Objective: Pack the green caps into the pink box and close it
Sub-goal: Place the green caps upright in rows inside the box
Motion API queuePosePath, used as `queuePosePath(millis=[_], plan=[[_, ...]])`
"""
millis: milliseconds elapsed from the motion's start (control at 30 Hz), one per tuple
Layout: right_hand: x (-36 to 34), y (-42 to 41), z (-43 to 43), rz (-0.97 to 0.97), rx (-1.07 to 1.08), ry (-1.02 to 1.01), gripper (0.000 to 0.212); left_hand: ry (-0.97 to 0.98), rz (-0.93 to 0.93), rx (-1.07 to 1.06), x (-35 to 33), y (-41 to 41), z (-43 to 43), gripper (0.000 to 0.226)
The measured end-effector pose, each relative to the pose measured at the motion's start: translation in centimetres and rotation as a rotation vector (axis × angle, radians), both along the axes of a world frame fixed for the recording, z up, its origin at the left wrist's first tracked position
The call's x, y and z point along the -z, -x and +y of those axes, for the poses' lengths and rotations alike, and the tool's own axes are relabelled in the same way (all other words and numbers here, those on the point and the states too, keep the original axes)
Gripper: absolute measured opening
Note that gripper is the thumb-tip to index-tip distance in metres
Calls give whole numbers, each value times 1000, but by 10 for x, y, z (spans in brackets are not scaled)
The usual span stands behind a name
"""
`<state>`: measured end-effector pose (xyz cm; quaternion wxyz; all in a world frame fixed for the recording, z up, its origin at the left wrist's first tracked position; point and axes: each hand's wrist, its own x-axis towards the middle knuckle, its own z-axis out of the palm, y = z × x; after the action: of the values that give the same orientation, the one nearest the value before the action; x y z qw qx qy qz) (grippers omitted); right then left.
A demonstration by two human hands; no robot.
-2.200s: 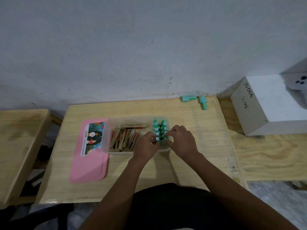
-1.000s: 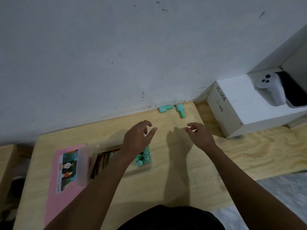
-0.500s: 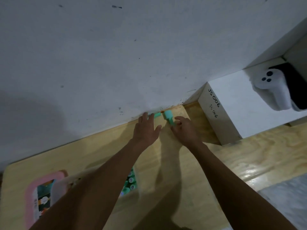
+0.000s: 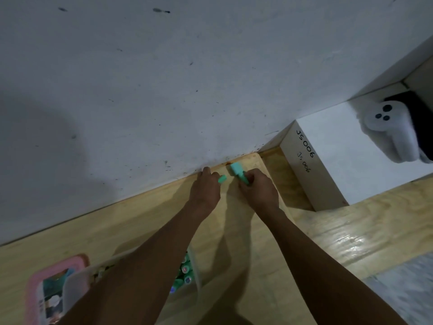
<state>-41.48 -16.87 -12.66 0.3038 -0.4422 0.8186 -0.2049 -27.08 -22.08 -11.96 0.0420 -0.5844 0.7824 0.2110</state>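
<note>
Both my hands are at the table's far edge by the wall. My left hand [image 4: 205, 187] grips one green cap [image 4: 222, 178], whose tip sticks out of my fingers. My right hand [image 4: 257, 190] holds a second green cap [image 4: 237, 171], which points up toward the wall. Near the bottom of the view stands the translucent box [image 4: 195, 266], mostly hidden under my left forearm, with several green caps [image 4: 185, 275] upright in its right end. Its pink lid [image 4: 35, 285] lies flat to the box's left.
The grey wall [image 4: 164, 90] rises right behind the table [image 4: 234, 231]. A white box marked JS006 [image 4: 328, 160] stands on a second wooden table to the right, with a white controller [image 4: 389, 130] on it.
My hands left the box and reached to the far edge. Half a second ago they were just touching the two loose caps; now each hand holds one.
</note>
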Motion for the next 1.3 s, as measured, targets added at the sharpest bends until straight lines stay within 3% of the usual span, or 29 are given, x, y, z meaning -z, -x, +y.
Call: queuePosePath(millis=[167, 433, 767, 1100, 1300], plan=[[-7, 6, 13, -165, 148, 70, 28, -127, 115, -66, -5, -13, 8, 24], [-54, 3, 51, -505, 250, 208, 28, -311, 576, -369, -57, -32, 33, 19], [-102, -21, 95, -660, 289, 305, 35, -369, 1031, -569, -114, -56, 97, 20], [-114, -52, 137, -614, 70, 260, 38, -323, 1119, -626, -129, -114, 165, 24], [-118, -73, 148, -497, -95, 246, 39, -223, 991, -587, -131, -140, 194, 17]])
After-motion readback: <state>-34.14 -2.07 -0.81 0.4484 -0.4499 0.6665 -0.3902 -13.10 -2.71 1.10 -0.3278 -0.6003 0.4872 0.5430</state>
